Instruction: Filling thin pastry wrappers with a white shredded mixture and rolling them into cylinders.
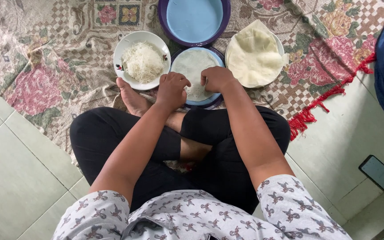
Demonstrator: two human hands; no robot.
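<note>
A thin white wrapper [195,66] on a blue plate [210,100] is being folded from its near edge, pinched by the left hand [172,89] and right hand [217,78], a tighter forward roll judged next, beside a bowl of noodles [142,60].

Beige woven rug [58,58] with pink roses, checker squares, red fringe. Round white ceramic bowl [123,49] of pale white shredded noodles [143,61]. Round purple-rimmed plastic plate [214,100] under a translucent white wrapper sheet [192,66]. Purple round basin [163,18], light blue inside. Cream wrapper stack [254,55]. Black trousers [98,133]; grey shirt [178,220] (small printed figures). Pale green floor tiles [18,178].
</note>
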